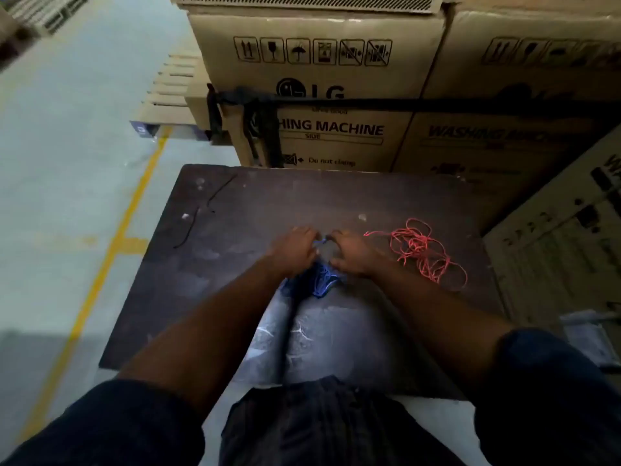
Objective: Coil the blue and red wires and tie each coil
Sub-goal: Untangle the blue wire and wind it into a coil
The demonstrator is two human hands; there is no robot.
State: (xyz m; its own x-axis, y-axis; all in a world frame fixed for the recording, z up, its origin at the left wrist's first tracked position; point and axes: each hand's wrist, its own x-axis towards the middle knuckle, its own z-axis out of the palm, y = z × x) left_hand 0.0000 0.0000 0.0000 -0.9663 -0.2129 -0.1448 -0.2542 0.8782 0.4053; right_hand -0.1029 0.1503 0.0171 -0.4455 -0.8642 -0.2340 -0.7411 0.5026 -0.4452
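The blue wire (322, 279) lies bunched on the dark table (255, 203), mostly under my two hands. My left hand (295, 247) and my right hand (349, 252) are close together over it, fingers pinched on a short blue strand between them. Part of the bunch shows below my wrists. The red wire (424, 254) sits in a loose tangle to the right of my right hand, untouched, one end pointing left.
Two thin black ties (201, 213) lie at the table's far left. Stacked washing machine cartons (336, 129) stand right behind the table, and another carton (554, 250) stands at its right. Grey floor with a yellow line (111, 250) is on the left.
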